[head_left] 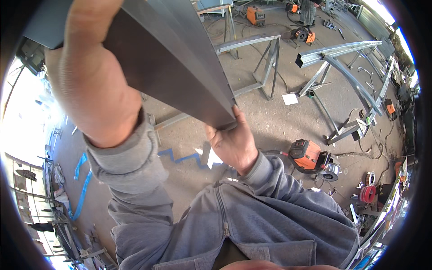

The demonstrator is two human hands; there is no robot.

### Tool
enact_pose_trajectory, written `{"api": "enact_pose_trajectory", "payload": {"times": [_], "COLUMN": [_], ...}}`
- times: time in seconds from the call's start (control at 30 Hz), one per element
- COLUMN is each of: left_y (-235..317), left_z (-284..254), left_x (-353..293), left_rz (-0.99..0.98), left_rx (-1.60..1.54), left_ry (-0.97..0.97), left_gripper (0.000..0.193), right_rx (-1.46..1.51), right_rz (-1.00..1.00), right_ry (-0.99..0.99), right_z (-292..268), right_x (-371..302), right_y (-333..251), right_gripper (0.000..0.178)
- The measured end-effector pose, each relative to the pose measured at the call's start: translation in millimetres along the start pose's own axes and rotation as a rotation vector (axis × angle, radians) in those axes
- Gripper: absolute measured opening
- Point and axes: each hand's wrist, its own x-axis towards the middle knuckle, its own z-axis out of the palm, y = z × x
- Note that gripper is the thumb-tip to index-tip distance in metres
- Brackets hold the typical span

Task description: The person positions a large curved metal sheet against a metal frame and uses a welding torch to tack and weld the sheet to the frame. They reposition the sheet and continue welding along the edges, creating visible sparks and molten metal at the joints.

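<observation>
A long folded sheet-metal profile [166, 63], dark grey with a bent ridge along it, slants across the upper middle, close in front of me. My left hand [92, 49] is raised at the upper left against its far part. The thumb side runs up past the top edge of the view, and most of the fingertips are out of sight. At the profile's near lower end, my right hand [233, 141] grips the corner, thumb up along the right edge and the other fingers mostly hidden beneath.
Steel trestles [265, 67] stand ahead, with a long galvanized beam [337, 51] on supports to the right. An orange welding machine [306, 155] with a wire spool sits near right. Blue strips [83, 189] lie on the floor at left. A person [308, 12] stands far back.
</observation>
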Motion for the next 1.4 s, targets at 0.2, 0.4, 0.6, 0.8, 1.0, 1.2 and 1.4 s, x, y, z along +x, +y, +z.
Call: {"api": "enact_pose_trajectory", "payload": {"times": [0.2,0.4,0.6,0.8,1.0,1.2,1.4], "left_y": [23,34,38,8,-6,-47,-91], "left_z": [-29,13,78,29,-94,-109,-122], "left_x": [33,7,-20,-71,-157,-148,-175], "left_rz": [0.211,0.353,0.177,0.336,-0.332,-0.584,-0.695], "left_rx": [0.093,0.308,0.495,0.365,0.848,0.723,0.911], "left_ry": [-0.182,-0.193,-0.222,-0.344,-0.697,-0.821,-1.026], "left_gripper": [0.037,0.051,0.069,0.091,0.078,0.063,0.058], "right_rx": [-1.817,-2.097,-1.981,-1.496,-1.282,-1.078,-0.773], "right_rz": [-0.010,-0.726,-1.045,-0.975,-1.007,-0.888,-0.780], "right_ry": [0.003,-0.574,-0.406,-0.265,-0.178,-0.054,0.096], "right_z": [60,86,73,50,61,41,15], "right_x": [-40,1,7,8,-1,20,17], "right_y": [-5,47,39,22,21,1,-85], "right_gripper": [0.066,0.105,0.054,0.054,0.065,0.045,0.048]}}
